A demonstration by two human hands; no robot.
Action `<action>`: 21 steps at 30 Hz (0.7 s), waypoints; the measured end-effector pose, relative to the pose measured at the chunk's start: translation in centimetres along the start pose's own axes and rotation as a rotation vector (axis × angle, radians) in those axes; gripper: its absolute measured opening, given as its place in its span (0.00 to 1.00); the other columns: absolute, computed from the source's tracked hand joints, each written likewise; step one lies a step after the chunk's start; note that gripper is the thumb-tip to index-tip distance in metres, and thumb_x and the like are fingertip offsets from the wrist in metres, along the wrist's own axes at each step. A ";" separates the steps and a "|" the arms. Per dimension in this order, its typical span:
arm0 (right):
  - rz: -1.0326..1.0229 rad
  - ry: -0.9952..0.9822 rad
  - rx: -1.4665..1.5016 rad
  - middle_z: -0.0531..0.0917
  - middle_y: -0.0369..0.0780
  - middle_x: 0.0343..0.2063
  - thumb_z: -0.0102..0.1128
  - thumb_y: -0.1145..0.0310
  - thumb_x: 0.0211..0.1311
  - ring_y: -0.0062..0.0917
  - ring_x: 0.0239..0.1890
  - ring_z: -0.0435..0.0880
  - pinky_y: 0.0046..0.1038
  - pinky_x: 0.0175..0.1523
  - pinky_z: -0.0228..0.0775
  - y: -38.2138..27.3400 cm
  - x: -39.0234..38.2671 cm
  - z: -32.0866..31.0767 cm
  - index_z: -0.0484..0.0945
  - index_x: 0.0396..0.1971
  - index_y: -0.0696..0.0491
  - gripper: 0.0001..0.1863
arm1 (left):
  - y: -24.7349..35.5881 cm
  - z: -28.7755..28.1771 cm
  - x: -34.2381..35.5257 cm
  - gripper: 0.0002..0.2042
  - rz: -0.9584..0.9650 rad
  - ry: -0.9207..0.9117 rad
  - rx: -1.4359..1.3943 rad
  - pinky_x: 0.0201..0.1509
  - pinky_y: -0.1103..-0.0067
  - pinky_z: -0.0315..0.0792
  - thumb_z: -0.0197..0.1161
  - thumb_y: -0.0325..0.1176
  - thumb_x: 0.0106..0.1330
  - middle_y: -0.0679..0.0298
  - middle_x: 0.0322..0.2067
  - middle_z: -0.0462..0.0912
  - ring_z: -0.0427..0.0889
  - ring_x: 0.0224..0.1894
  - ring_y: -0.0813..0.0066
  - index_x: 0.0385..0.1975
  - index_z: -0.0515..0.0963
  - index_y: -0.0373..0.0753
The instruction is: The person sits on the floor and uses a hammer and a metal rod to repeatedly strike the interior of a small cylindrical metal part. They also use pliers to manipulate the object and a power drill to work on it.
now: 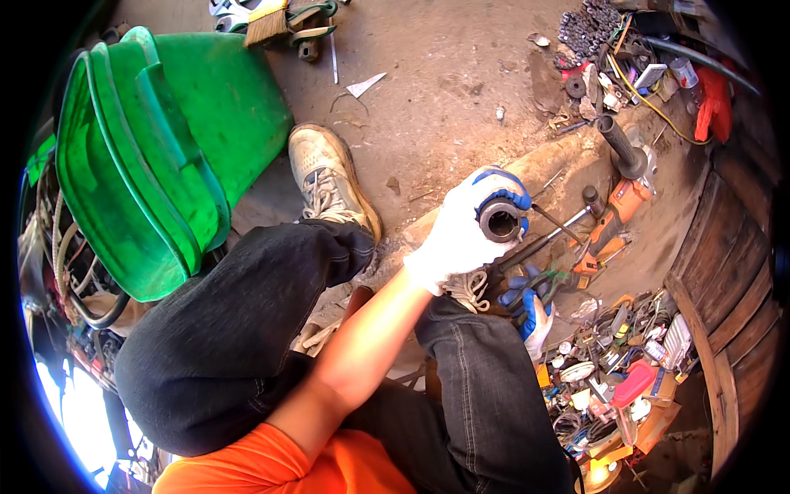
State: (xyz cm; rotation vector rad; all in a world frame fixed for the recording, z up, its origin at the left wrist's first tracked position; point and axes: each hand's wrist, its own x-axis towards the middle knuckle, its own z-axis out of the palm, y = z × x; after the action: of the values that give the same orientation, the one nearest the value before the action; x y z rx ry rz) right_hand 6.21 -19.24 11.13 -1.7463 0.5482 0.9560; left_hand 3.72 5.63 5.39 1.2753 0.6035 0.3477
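Note:
My left hand point(461, 226), in a white work glove with blue-coated fingers, is wrapped round a short dark metal tube point(499, 221). Its round open end faces up toward me. Lower and to the right, partly behind my right knee, is my right hand point(535, 325) in a matching glove. Its blue fingers curl by a dark, green-tinged thing point(562, 286), too blurred to name. Just beyond the hands, an orange-and-black power tool point(629, 200) lies on the ground, with a black ribbed handle point(621, 146) standing up beside it. A metal rod point(543, 240) slants between my hands and that tool.
A green plastic tub point(239, 107) lies tipped at the left, near my shoe point(329, 177). A brush point(267, 23) and tools lie at the top. Mixed small parts point(609, 379) are heaped at the right, by wooden boards point(732, 288). More scrap point(609, 70) sits upper right.

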 end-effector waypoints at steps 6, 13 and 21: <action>0.098 0.078 0.013 0.84 0.46 0.41 0.56 0.66 0.70 0.26 0.32 0.85 0.26 0.39 0.80 0.2 0.6 0.3 0.69 0.64 0.63 0.26 | 0.5 0.0 0.1 0.15 -0.056 -0.001 -0.003 0.54 0.72 0.75 0.75 0.29 0.49 0.60 0.39 0.83 0.82 0.45 0.65 0.38 0.81 0.39; 0.121 0.084 0.067 0.84 0.47 0.40 0.57 0.67 0.69 0.27 0.30 0.85 0.29 0.37 0.81 0.7 1.3 0.4 0.69 0.63 0.63 0.26 | 0.8 -0.4 0.3 0.17 -0.202 -0.039 0.016 0.53 0.73 0.75 0.75 0.29 0.50 0.62 0.38 0.83 0.82 0.43 0.71 0.40 0.80 0.38; 0.126 0.053 0.106 0.85 0.46 0.41 0.56 0.68 0.70 0.27 0.30 0.84 0.29 0.37 0.81 0.7 1.2 0.6 0.69 0.63 0.63 0.25 | -4.2 -3.9 5.7 0.19 -0.808 0.332 -0.661 0.31 0.75 0.83 0.71 0.37 0.66 0.60 0.33 0.80 0.81 0.26 0.75 0.49 0.71 0.35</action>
State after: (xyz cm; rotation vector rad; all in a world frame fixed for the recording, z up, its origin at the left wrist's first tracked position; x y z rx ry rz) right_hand 6.18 -18.84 9.62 -1.6618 0.7370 0.9525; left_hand 5.56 10.71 -0.56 0.2783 1.1153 0.0573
